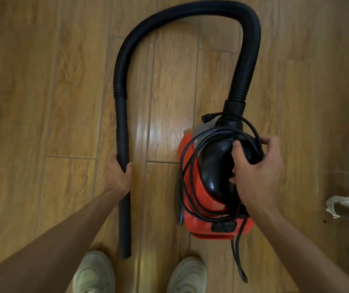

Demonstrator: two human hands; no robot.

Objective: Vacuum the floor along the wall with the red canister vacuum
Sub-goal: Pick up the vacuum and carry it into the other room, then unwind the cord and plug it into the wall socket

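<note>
The red canister vacuum is at the right of centre above the wooden floor, with a black handle on top. My right hand grips that handle together with loops of the black power cord. A ribbed black hose arches from the canister's front up and over to the left, ending in a straight black wand. My left hand grips the wand partway down. The wand's open end hangs near my left shoe.
Glossy wood-look floor tiles fill the view. My two pale shoes show at the bottom edge. A crumpled white scrap and a dark object lie at the right edge. A loose cord end dangles below the canister.
</note>
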